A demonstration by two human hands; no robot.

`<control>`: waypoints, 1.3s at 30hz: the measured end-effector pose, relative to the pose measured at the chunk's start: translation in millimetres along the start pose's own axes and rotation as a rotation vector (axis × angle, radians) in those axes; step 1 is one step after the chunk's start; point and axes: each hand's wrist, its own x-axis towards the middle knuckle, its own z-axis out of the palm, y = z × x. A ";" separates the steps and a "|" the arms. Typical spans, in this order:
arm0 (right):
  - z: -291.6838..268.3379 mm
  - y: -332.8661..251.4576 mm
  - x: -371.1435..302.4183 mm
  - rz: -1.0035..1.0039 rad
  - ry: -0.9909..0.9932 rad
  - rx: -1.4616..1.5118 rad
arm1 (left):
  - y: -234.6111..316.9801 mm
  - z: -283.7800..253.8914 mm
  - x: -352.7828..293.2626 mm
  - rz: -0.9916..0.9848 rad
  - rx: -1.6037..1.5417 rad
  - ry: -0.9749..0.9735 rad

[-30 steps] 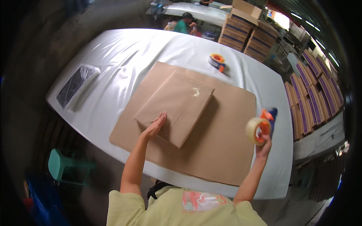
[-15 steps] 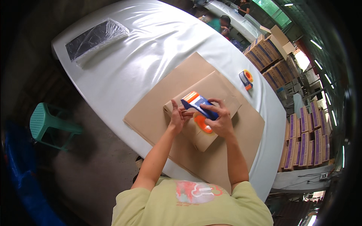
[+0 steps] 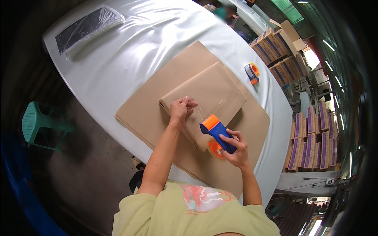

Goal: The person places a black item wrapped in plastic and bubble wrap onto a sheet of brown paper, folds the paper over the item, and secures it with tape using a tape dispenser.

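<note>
In my right hand is a blue and orange tape dispenser with a roll of clear tape, its orange head pointing up and left. My left hand is closed in a pinch over the left part of a brown paper-wrapped package. A thin shiny strip of clear tape shows between the pinched fingers and the dispenser head; the fingers partly hide its end. Beneath the package lies a larger stack of flat brown paper. Shiny tape lines show on the package's right side.
A second tape dispenser rests on the white-covered table at the right. A dark item in clear plastic lies far left. A green stool stands left; stacked cartons stand right. A person is beyond the table.
My left hand has gone from open fingers to a pinch. The dispenser in my right hand has moved nearer to me and away from the left hand, and turned. The view has shifted slightly.
</note>
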 end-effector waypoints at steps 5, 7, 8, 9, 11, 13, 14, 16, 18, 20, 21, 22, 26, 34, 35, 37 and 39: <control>16.2 -4.2 36.0 -0.065 -0.056 -0.110 | 4.4 -6.5 -5.2 0.160 -0.264 -0.069; 17.0 -3.5 52.3 -0.051 -0.122 -0.147 | -1.7 -2.0 -7.5 0.229 -0.203 -0.035; 17.7 -3.2 59.5 -0.043 -0.155 -0.164 | -4.5 -0.8 -9.7 0.263 -0.172 -0.018; 18.1 -3.0 68.1 -0.056 -0.183 -0.199 | -10.2 -1.4 -7.3 0.371 -0.159 -0.047; 21.0 -2.8 80.4 -0.067 -0.243 -0.268 | -14.8 -4.0 -7.2 0.707 0.357 0.043; 22.4 -2.6 79.8 -0.074 -0.276 -0.316 | -7.3 -9.7 -10.2 0.997 0.941 0.082; 22.2 -1.6 78.7 -0.068 -0.279 -0.324 | -3.4 -10.0 -14.5 0.976 1.053 0.134; 23.5 -2.3 78.1 -0.065 -0.279 -0.332 | 3.6 -13.0 -22.4 0.930 1.285 0.245; 21.9 -2.1 77.8 -0.069 -0.282 -0.333 | 0.9 -18.3 -20.1 0.835 1.447 0.437; 21.3 0.4 73.1 -0.051 -0.291 -0.334 | 6.8 -7.4 -23.2 0.688 1.480 0.667; 21.4 4.1 73.9 -0.043 -0.300 -0.332 | 6.5 -5.5 -21.5 0.639 1.439 0.723; 18.2 4.1 75.9 -0.052 -0.308 -0.341 | 5.3 -7.8 -15.0 0.644 1.271 0.683; 25.1 -9.4 80.6 -0.111 -0.293 -0.470 | 35.0 -59.2 30.6 0.422 0.573 0.768; 15.3 -6.2 84.5 -0.017 -0.463 -0.395 | 17.0 -2.3 -58.7 1.197 1.491 -0.299; 17.3 -9.2 87.6 -0.048 -0.472 -0.377 | 4.0 -18.3 -52.0 0.932 1.425 -0.281; 20.1 -7.1 90.8 -0.071 -0.485 -0.345 | -10.4 -35.7 -43.5 0.678 1.384 -0.264; 15.9 -5.5 91.5 -0.133 -0.516 -0.289 | -7.4 -34.2 -44.6 0.664 1.479 -0.267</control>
